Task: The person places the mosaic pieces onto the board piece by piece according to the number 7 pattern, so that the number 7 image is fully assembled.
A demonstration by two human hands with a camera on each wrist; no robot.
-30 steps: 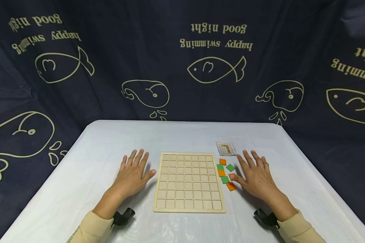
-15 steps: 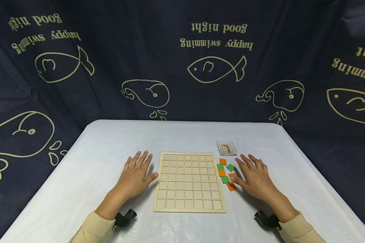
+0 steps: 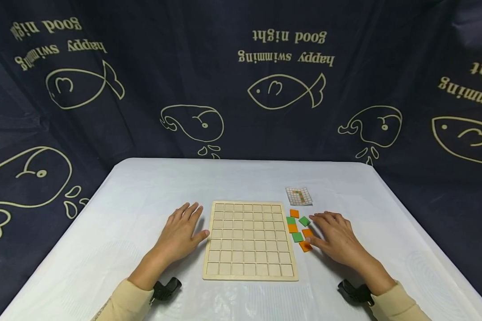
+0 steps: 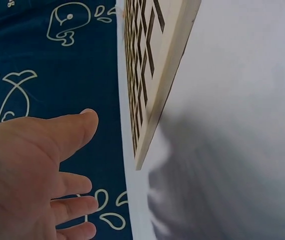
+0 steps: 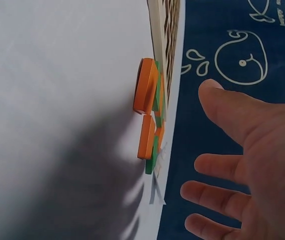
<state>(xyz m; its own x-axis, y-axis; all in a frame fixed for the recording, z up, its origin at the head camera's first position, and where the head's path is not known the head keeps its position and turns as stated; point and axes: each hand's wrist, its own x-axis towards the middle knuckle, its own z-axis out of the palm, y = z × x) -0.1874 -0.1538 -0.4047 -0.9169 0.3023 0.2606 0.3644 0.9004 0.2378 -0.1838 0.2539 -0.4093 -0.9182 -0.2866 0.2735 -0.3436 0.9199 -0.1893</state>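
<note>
A pale wooden grid board (image 3: pixel 249 245) lies flat on the table in the head view, its squares bare. To its left is my left hand (image 3: pixel 178 235), fingers extended and thumb near the board's left edge; it holds nothing. Beside the board's right edge lie several small square tiles, among them a green tile (image 3: pixel 297 237) and an orange tile (image 3: pixel 294 214). My right hand (image 3: pixel 339 238) hovers just right of these tiles with loosely bent fingers, thumb close to another orange tile (image 5: pixel 146 86). Nothing is in its grasp, and the right wrist view shows space between hand and tiles.
A small printed card (image 3: pixel 299 196) with a coloured grid pattern lies beyond the tiles. The white-covered table (image 3: pixel 241 176) ends at a dark curtain (image 3: pixel 241 129) with fish and whale drawings. A black wrist camera (image 3: pixel 166 290) hangs under the left forearm.
My left hand has shifted slightly right toward the board. The fingers of my right hand have bent and come lower toward the tiles. Board, tiles and card have stayed put.
</note>
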